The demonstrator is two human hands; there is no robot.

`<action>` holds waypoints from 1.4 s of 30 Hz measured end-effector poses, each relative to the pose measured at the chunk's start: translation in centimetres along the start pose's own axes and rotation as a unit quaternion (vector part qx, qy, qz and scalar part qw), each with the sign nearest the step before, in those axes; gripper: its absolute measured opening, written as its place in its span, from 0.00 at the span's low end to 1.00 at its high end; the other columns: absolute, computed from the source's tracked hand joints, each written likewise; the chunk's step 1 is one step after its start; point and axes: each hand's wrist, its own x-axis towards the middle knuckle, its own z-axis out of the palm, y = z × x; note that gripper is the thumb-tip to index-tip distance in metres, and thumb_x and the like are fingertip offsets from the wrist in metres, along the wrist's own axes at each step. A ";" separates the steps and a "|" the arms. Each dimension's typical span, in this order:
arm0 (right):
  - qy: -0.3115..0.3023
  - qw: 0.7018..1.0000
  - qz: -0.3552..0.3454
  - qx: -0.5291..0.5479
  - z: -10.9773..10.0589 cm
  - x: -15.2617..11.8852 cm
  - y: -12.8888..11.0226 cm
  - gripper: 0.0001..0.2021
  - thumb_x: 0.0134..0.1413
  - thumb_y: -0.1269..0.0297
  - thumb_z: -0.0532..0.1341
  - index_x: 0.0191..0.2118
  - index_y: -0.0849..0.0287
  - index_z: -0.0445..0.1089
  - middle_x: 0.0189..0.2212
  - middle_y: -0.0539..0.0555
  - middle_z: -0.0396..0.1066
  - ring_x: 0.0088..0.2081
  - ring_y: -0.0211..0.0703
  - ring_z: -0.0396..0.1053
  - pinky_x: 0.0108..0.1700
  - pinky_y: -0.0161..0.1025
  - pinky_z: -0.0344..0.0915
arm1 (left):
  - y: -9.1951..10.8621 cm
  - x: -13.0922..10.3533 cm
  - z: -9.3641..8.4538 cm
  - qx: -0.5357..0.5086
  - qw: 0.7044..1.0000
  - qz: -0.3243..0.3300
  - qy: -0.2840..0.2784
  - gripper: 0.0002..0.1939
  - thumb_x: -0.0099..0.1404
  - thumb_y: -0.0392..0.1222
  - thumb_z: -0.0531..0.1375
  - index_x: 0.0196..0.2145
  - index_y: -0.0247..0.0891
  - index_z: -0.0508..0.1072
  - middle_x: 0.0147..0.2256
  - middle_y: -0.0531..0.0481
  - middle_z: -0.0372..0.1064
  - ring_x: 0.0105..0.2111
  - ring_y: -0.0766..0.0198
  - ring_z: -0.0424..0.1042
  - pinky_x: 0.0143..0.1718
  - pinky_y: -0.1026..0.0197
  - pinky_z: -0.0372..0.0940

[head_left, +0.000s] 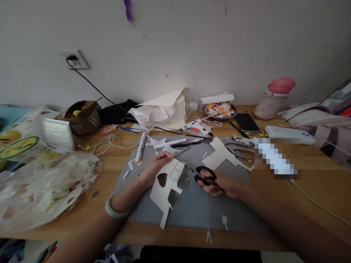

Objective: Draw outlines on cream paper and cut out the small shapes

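Fingers (166, 155) clamp paper (160, 193) in the left hand (157, 166), scissors (197, 173) in the right hand (221, 184); markers (171, 143) and glue gun (199, 128) lie beyond.

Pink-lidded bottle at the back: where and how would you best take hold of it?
Grip the body below the pink lid, probably from the front left, hands passing above the phone. The bottle stands upright by the wall, its rounded sides suit wrapped fingers, and the phone lies flat.

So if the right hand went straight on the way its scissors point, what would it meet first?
Probably the white paper in the left hand: the scissors in the right hand point at its edge, though one view leaves the depth unclear.
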 end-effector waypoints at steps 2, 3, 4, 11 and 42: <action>-0.003 1.000 0.000 -0.001 0.0 0.0 0.0 0.23 0.50 0.41 0.60 0.29 0.61 0.60 0.16 0.39 0.48 0.16 0.25 0.36 0.14 0.29 0.31 | 0.1 0.0 -0.1 0.003 1.000 -0.002 -0.005 0.13 0.51 0.44 0.67 0.27 0.37 0.67 0.21 0.56 0.65 0.19 0.70 0.65 0.20 0.68 0.56; -0.005 1.000 0.001 -0.002 0.0 0.0 -0.1 0.23 0.50 0.42 0.60 0.29 0.61 0.60 0.16 0.39 0.48 0.16 0.25 0.36 0.14 0.29 0.30 | 0.1 0.0 -0.2 0.004 1.000 -0.002 -0.008 0.13 0.51 0.44 0.67 0.27 0.37 0.67 0.21 0.56 0.65 0.19 0.70 0.65 0.20 0.68 0.56; -0.006 1.000 0.001 -0.003 0.0 0.0 -0.1 0.23 0.50 0.42 0.60 0.29 0.61 0.60 0.16 0.39 0.48 0.16 0.25 0.36 0.14 0.29 0.30 | 0.2 0.0 -0.2 0.005 1.000 -0.002 -0.009 0.13 0.50 0.44 0.67 0.27 0.36 0.67 0.21 0.56 0.65 0.19 0.70 0.65 0.20 0.68 0.56; -0.009 1.000 0.004 -0.008 -0.1 0.0 0.0 0.23 0.49 0.42 0.61 0.28 0.61 0.61 0.15 0.39 0.48 0.16 0.25 0.37 0.14 0.28 0.32 | 0.3 0.0 -0.3 0.016 1.000 -0.005 -0.018 0.14 0.49 0.45 0.68 0.28 0.36 0.68 0.20 0.56 0.65 0.18 0.70 0.64 0.18 0.68 0.55; 0.121 0.978 -0.156 -0.068 1.0 0.8 0.6 0.15 0.35 0.65 0.68 0.29 0.59 0.62 0.23 0.45 0.64 0.24 0.33 0.56 0.27 0.32 0.53 | -1.9 -2.0 2.7 0.205 0.963 0.141 -0.103 0.15 0.54 0.48 0.63 0.26 0.38 0.62 0.24 0.57 0.56 0.24 0.69 0.55 0.25 0.67 0.53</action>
